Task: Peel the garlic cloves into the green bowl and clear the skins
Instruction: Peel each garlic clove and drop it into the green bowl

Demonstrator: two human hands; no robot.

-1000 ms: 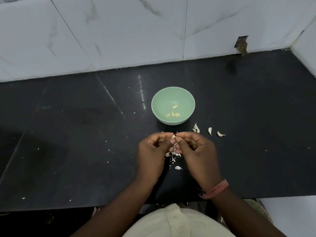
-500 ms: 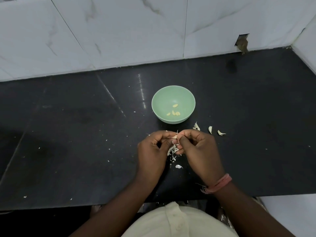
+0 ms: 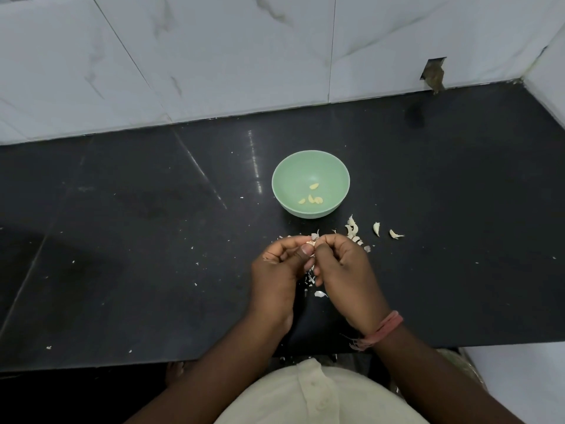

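Grip: left hand (image 3: pixel 276 272) and right hand (image 3: pixel 342 270) pinch one garlic clove (image 3: pixel 312 242) between fingertips.
Clove axis: cannot tell.
Green bowl (image 3: pixel 310 166): straight ahead, near, equally reachable.
Unpeeled cloves (image 3: pixel 376 228): ahead-right, nearer right hand.
Skins (image 3: pixel 311 278): beneath, on table (image 3: pixel 153 240).

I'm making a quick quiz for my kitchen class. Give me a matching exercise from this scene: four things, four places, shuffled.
Things:
1. peeled cloves
2. green bowl
3. wristband
4. two unpeeled cloves

Places:
A. on the right arm
B. on the counter, right of the hands
C. inside the bowl
D. on the counter, beyond the hands

Pairs: 1-C, 2-D, 3-A, 4-B
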